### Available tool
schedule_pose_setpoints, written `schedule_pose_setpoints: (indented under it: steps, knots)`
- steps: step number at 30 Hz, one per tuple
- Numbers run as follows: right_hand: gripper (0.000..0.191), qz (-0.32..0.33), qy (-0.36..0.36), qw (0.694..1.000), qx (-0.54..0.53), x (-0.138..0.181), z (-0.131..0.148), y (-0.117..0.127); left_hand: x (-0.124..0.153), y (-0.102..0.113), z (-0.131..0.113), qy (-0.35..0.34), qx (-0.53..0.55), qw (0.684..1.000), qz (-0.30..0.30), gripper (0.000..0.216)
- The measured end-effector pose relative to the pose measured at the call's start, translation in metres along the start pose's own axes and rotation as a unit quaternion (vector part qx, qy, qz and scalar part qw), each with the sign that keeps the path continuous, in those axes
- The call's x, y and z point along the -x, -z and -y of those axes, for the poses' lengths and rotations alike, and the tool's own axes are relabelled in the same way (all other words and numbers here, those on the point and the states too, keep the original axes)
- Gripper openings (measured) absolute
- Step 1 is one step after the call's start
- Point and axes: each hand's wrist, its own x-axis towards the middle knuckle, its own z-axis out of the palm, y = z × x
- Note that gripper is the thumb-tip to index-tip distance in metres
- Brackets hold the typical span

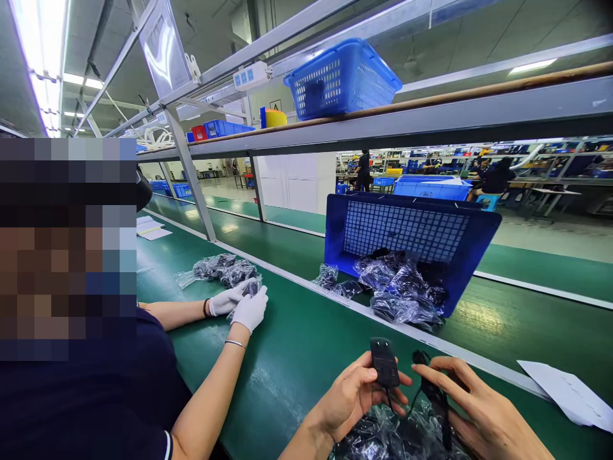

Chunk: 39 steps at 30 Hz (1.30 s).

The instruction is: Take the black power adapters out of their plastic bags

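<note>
Hands (357, 393) (472, 409) hold unlabelled black adapter (384, 362).

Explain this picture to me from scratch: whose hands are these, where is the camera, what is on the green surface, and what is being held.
The one picture comes from a camera worn on a person's head, looking forward and down, so the bare hands at the bottom are that person's own. The left hand grips a small black power adapter. The right hand holds its black cable. Below them lies crinkled clear plastic wrap.

The green surface is a long workbench. On it a blue basket lies tipped on its side, spilling bagged black items. A white paper lies at right.

The white-gloved hands at left belong to a co-worker handling another bagged piece, near a second pile of bags.
</note>
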Motion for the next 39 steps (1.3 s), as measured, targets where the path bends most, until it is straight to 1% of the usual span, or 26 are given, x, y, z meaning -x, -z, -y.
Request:
schedule_pose_setpoints:
  steps: [3,6,8,10,13,14,16,18,19,20,21,23,24,25,26,27,29,31,33,36,39]
  knots:
    - [0.059,0.028,-0.033,0.998,-0.048,0.003,0.003,-0.014,-0.002,0.0,0.008,0.04,0.015,0.999,0.0,0.043]
    - [0.055,0.053,-0.03,0.994,-0.09,0.0,0.011,-0.02,-0.002,-0.003,0.011,0.056,0.031,0.998,-0.011,0.043]
    - [0.055,0.065,-0.017,0.993,-0.096,-0.004,0.019,-0.017,-0.001,-0.005,0.011,0.052,0.041,0.998,-0.018,0.039]
    - [0.055,0.073,-0.005,0.993,-0.089,-0.008,0.027,-0.009,0.0,-0.005,0.011,0.047,0.053,0.997,-0.026,0.034]
    - [0.054,0.082,0.011,0.993,-0.085,-0.013,0.037,0.005,0.0,-0.003,0.013,0.048,0.07,0.994,-0.062,0.026]
    - [0.05,0.082,0.011,0.992,-0.093,-0.014,0.039,0.008,0.0,-0.002,0.014,0.046,0.072,0.994,-0.071,0.025]
    - [0.032,0.075,-0.003,0.99,-0.123,-0.016,0.042,0.008,0.0,-0.002,0.016,0.042,0.065,0.995,-0.068,0.03]
    - [0.013,0.059,-0.03,0.985,-0.157,-0.016,0.041,0.001,0.0,-0.004,0.018,0.034,0.056,0.997,-0.05,0.038]
    - [0.009,0.042,-0.041,0.984,-0.17,-0.015,0.041,-0.004,0.0,-0.005,0.018,0.029,0.052,0.997,-0.041,0.04]
    - [0.009,0.019,-0.052,0.983,-0.178,-0.015,0.041,-0.01,0.0,-0.006,0.018,0.022,0.048,0.998,-0.036,0.042]
    - [0.014,-0.008,-0.067,0.981,-0.18,-0.014,0.04,-0.016,0.0,-0.007,0.018,0.016,0.043,0.998,-0.031,0.044]
    - [0.032,-0.058,-0.107,0.976,-0.181,-0.013,0.04,-0.026,0.0,-0.007,0.018,0.001,0.031,0.999,-0.024,0.047]
    - [0.041,-0.071,-0.128,0.972,-0.182,-0.013,0.039,-0.03,0.0,-0.007,0.018,-0.005,0.025,0.999,-0.022,0.048]
    - [0.047,-0.071,-0.147,0.969,-0.186,-0.012,0.039,-0.032,-0.001,-0.006,0.019,-0.014,0.021,0.999,-0.024,0.048]
    - [0.05,-0.061,-0.157,0.967,-0.191,-0.012,0.039,-0.033,-0.001,-0.005,0.02,-0.023,0.018,0.999,-0.026,0.047]
    - [0.048,-0.043,-0.156,0.967,-0.198,-0.012,0.039,-0.034,-0.001,-0.005,0.021,-0.034,0.016,0.999,-0.03,0.046]
    - [0.039,0.002,-0.138,0.97,-0.202,-0.011,0.039,-0.034,-0.001,-0.004,0.023,-0.051,0.012,0.998,-0.035,0.045]
    - [0.03,0.027,-0.121,0.972,-0.199,-0.011,0.039,-0.034,-0.001,-0.004,0.026,-0.051,0.007,0.998,-0.035,0.045]
    - [0.025,0.032,-0.127,0.97,-0.203,-0.011,0.04,-0.037,0.0,-0.006,0.027,-0.036,-0.002,0.999,-0.03,0.045]
    - [0.024,0.046,-0.148,0.961,-0.229,-0.009,0.042,-0.042,0.001,-0.008,0.027,-0.026,-0.006,1.0,-0.014,0.045]
    - [0.025,0.047,-0.145,0.956,-0.25,-0.008,0.045,-0.046,0.001,-0.008,0.026,-0.027,-0.001,1.0,-0.006,0.044]
